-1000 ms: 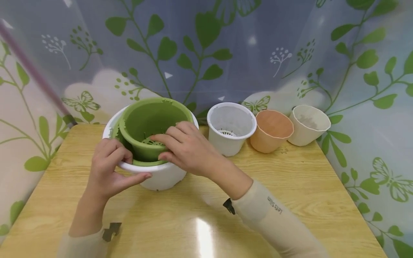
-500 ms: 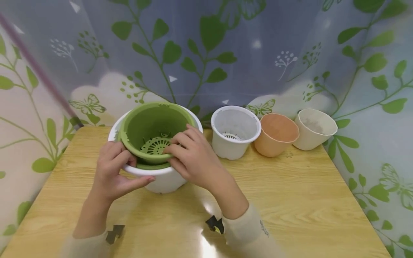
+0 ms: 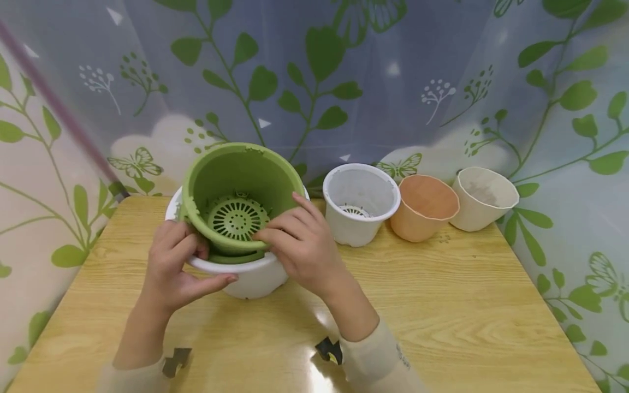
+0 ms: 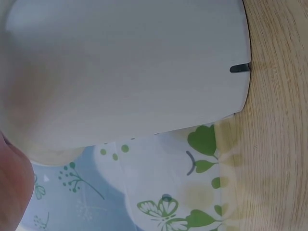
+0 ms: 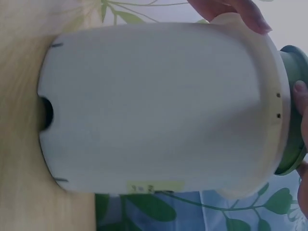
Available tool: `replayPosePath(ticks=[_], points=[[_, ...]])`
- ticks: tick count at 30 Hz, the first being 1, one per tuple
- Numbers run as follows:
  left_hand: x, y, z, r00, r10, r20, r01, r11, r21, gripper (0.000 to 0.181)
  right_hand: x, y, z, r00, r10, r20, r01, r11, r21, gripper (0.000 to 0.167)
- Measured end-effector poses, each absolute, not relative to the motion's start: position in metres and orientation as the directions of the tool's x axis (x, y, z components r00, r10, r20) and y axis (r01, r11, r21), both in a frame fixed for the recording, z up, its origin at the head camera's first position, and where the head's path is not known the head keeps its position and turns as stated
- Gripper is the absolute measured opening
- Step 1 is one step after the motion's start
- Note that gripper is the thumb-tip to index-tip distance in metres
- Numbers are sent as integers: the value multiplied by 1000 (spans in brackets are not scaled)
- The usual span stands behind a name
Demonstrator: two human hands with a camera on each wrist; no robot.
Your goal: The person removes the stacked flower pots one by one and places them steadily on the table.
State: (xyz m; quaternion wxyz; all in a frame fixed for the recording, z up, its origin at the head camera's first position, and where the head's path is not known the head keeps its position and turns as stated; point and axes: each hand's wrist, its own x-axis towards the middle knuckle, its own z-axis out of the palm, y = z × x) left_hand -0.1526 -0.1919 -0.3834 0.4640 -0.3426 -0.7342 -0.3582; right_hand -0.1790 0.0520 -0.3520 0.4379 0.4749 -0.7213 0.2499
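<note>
At the left of the head view stands a large white pot, upright on the table. My left hand grips its near-left rim, fingers curled inside and thumb along the outside. A green pot with a slotted bottom sits tilted toward me in its mouth, its far side raised. My right hand pinches the green pot's near-right rim. Below it, another green rim shows inside the white pot. In the right wrist view, part of the green pot sticks out above the white pot's rim.
To the right stand a smaller white pot, an orange pot and a cream pot in a row along the back of the wooden table. A leaf-patterned curtain hangs close behind the table.
The green pot has risen a little out of the white pot and tilted toward me, so more of its slotted bottom shows. My right hand has shifted along its rim; my left hand keeps its hold.
</note>
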Motion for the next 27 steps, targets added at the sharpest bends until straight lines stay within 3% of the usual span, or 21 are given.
replayPosePath(ticks=[4,17,27], points=[[-151,-193,-383,-331,165,929,834,512,206,66,-180,56,-347,-121,-445,887,-910,406,80,21],[-150,-187,-383,-335,159,929,839,500,217,66,-169,81,-316,5,-373,928,-900,403,167,10],[-151,-188,-382,-331,158,930,845,488,218,64,-153,119,-283,66,-287,956,-905,386,178,17]])
